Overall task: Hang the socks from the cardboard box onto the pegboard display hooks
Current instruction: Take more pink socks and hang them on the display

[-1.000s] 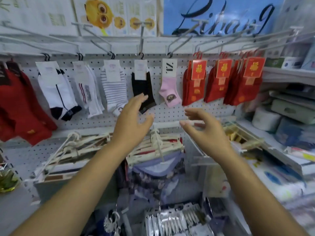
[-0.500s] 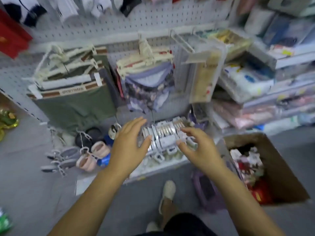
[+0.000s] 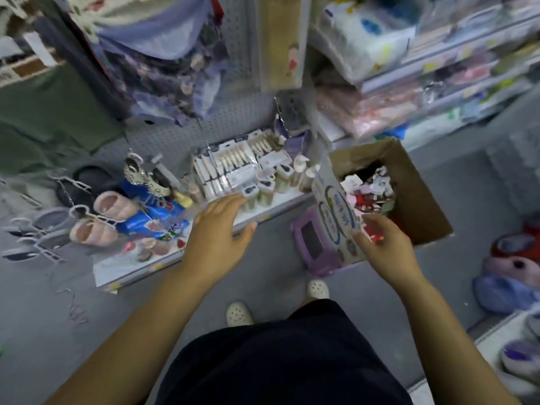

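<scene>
An open cardboard box (image 3: 415, 206) stands on the grey floor at the right, with a jumble of red, pink and white socks (image 3: 368, 191) with paper tags inside. My right hand (image 3: 382, 244) hovers over the box's near edge, fingers loosely curled, holding nothing. My left hand (image 3: 219, 229) is spread, fingers straight, above the low shelf edge to the left of the box. The pegboard (image 3: 233, 112) shows only its lower part; the sock hooks are out of view.
A low white shelf (image 3: 263, 214) carries packaged small goods, slippers (image 3: 114, 206) and blue packets. A purple plastic item (image 3: 315, 244) leans against the box. More slippers (image 3: 511, 270) lie on the floor at right. My feet in white shoes (image 3: 238, 314) stand below.
My view has swung down from the hanging socks to the floor. Both hands dropped with it; the right hand moved rightward to the box's edge, and the box is now nearer.
</scene>
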`<state>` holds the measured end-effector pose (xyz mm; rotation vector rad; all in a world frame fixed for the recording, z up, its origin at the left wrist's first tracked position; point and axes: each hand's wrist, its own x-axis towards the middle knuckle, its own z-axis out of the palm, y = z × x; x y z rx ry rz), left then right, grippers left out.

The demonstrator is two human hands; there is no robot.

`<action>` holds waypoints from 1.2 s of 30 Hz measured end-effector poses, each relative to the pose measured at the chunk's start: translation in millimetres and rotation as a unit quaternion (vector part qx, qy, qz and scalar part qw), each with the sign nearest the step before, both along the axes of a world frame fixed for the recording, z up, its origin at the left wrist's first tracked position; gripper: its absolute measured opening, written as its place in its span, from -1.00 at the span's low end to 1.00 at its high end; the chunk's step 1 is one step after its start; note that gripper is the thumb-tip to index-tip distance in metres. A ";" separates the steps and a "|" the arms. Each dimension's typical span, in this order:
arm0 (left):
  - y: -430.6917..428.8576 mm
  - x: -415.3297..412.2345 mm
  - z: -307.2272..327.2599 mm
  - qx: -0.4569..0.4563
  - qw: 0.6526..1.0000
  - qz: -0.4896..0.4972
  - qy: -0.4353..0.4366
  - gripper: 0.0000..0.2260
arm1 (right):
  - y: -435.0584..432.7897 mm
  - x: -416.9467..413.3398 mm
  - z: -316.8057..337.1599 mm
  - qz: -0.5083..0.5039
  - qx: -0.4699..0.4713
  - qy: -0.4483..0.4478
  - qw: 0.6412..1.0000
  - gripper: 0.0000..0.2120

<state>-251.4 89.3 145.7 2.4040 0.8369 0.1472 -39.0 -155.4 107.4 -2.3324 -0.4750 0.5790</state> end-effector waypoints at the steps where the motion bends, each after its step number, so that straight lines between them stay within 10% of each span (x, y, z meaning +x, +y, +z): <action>1: -6.2 13.3 -5.3 -0.002 1.000 -0.006 0.012 -0.49 | -12.8 13.9 -3.6 -0.012 -0.006 0.005 1.000 -0.65; 18: -132.8 232.6 -120.8 -0.161 0.944 -0.057 0.283 -0.45 | -51.4 205.2 -163.7 -0.004 -0.112 0.223 0.968 -0.59; 33: -125.9 281.3 -170.5 -0.248 0.933 0.087 0.245 -0.67 | 4.4 207.1 -285.5 -0.107 -0.081 0.333 0.934 -0.97; 36: -122.0 281.6 -175.0 -0.248 0.934 0.096 0.241 -0.67 | -2.3 210.0 -277.8 -0.142 -0.008 0.377 0.915 -0.81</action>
